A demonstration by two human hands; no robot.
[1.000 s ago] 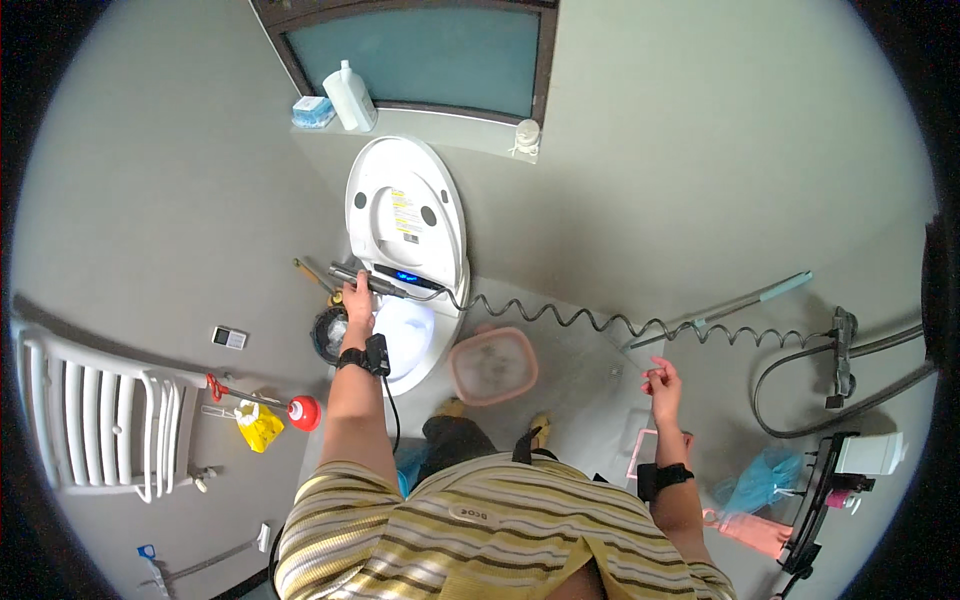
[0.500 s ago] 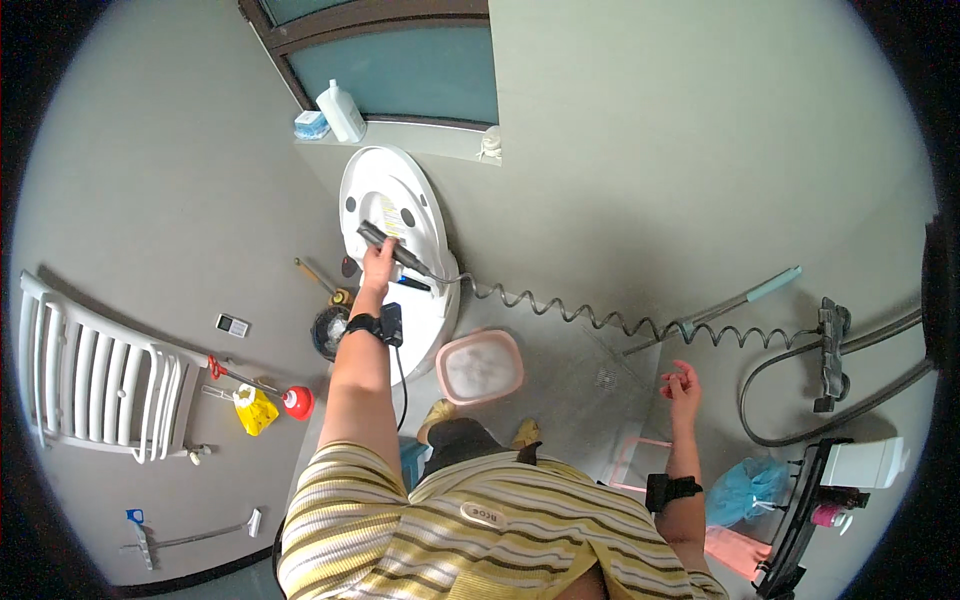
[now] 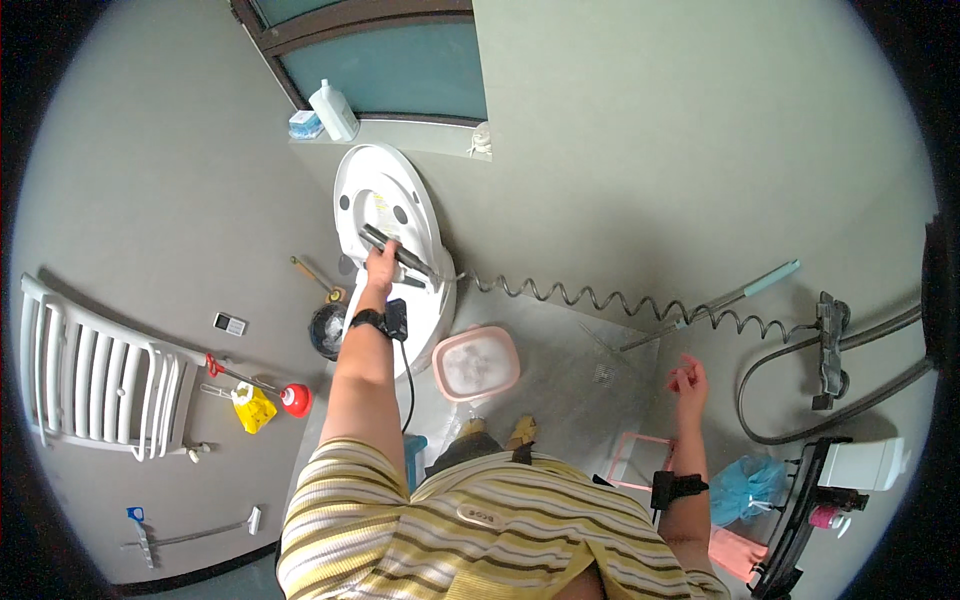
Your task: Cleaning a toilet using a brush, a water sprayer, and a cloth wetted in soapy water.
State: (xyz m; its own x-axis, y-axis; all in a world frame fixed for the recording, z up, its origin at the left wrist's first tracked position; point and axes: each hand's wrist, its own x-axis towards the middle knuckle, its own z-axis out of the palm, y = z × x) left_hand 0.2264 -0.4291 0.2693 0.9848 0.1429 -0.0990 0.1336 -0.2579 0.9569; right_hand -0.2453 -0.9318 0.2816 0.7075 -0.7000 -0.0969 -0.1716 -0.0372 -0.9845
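Grey walls (image 3: 640,140) are seen behind a white toilet (image 3: 433,305). Over it, by the left hand's (image 3: 380,267) wrapped fingers, a dark sprayer (image 3: 412,260) is held, its long axis slanted down rightward toward the coiled hose (image 3: 591,295). Well apart, the right hand (image 3: 687,378) is held empty, loosely curled.

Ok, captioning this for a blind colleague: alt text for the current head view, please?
A person's left hand holds a sprayer on a coiled hose, in front of the raised lid of a toilet. The right hand looks empty; a pink basin stands beside the toilet.
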